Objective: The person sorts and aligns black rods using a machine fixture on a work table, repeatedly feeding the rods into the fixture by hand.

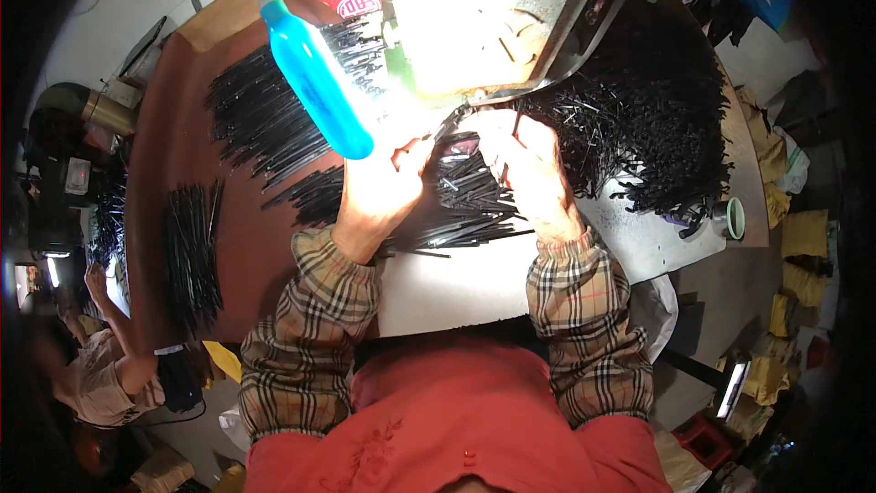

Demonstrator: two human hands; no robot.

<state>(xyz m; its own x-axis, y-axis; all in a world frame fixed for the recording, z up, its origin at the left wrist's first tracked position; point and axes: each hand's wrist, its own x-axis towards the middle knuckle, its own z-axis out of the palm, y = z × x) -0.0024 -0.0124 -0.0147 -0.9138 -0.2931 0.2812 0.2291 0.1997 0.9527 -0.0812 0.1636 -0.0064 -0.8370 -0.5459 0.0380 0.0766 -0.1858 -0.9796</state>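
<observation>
Both my hands work close together at the front of a metal machine (566,0), under glaring light. My left hand (383,192) is closed in a pinch beside a dark slim piece (444,128); what lies between its fingertips is washed out. My right hand (534,164) is closed too, with a thin black stick (518,123) showing between its fingers. Just below the hands lies a loose pile of black sticks (465,210). A blue lamp handle (319,82) hangs over my left hand and covers part of the bundles behind.
Long black sticks (265,100) lie in rows on the brown table (246,228), with a smaller bundle (193,256) at left. A large black heap (657,100) covers the right side, near a small green cup (733,217). Another person (109,365) sits at far left.
</observation>
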